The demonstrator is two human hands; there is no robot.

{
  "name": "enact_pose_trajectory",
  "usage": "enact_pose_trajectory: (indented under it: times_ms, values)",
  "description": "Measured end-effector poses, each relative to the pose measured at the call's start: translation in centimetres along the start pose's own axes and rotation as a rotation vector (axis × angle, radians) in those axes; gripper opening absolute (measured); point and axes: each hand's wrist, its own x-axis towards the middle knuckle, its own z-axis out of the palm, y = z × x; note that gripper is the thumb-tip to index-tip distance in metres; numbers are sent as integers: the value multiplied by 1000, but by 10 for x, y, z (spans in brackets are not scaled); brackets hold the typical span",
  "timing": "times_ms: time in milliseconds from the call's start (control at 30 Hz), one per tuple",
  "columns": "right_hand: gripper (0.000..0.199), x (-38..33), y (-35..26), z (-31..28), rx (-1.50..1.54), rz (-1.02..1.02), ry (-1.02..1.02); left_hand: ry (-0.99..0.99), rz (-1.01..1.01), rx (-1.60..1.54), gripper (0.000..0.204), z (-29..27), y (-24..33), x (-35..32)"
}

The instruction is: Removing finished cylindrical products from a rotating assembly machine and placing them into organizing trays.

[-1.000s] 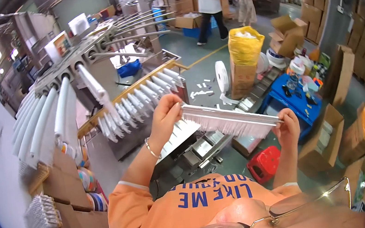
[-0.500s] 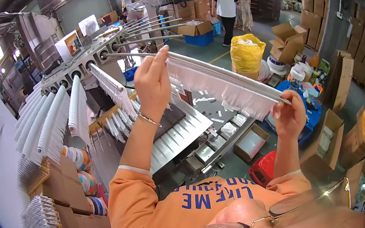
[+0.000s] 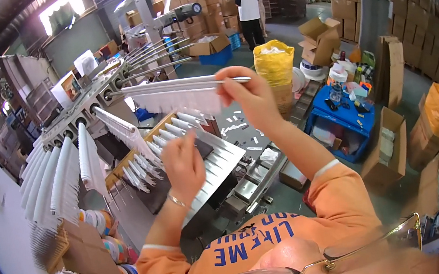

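White fringed strip (image 3: pixel 178 101) stretches from near the machine hub (image 3: pixel 68 121) to the R hand (image 3: pixel 250 93), which grips its end w/ a metal rod tip (image 3: pixel 242 80) poking out past the fingers. L hand (image 3: pixel 182 162) hangs lower, fingers curled, nr a row of white strips (image 3: pixel 136 174); can't tell if it's holding anything.
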Motion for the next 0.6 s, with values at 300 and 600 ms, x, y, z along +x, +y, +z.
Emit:
enact_pose_trajectory:
  times_ms: [300,600]
  values:
    - [12,32,64,38,11,-127,109,-160,-234,-36,27,-89,-3,-92]
    - [33,37,65,47,-119,-271,144,-260,-646,-91,12,-152,-56,-184]
